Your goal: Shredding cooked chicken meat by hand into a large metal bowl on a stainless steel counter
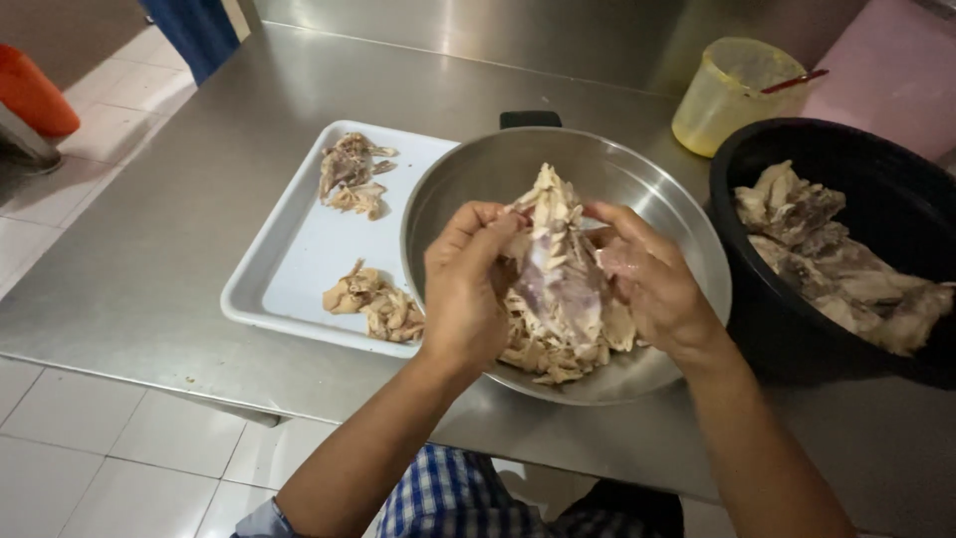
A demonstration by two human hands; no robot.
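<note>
My left hand (466, 284) and my right hand (647, 279) both grip a cooked chicken carcass (560, 264), pale with purplish bone, held upright over a round steel bowl (637, 184). My left fingers pinch its upper left side, and my right fingers hold its right side. Shredded pale meat (543, 354) lies in the bowl under the carcass.
A white rectangular tray (314, 249) to the left holds a pile of bones (351, 171) and a pile of shredded meat (376, 301). A black tub (742, 169) with cooked chicken pieces (836, 264) stands at right. A yellow plastic jug (732, 95) sits behind. Everything rests on a steel table (149, 239).
</note>
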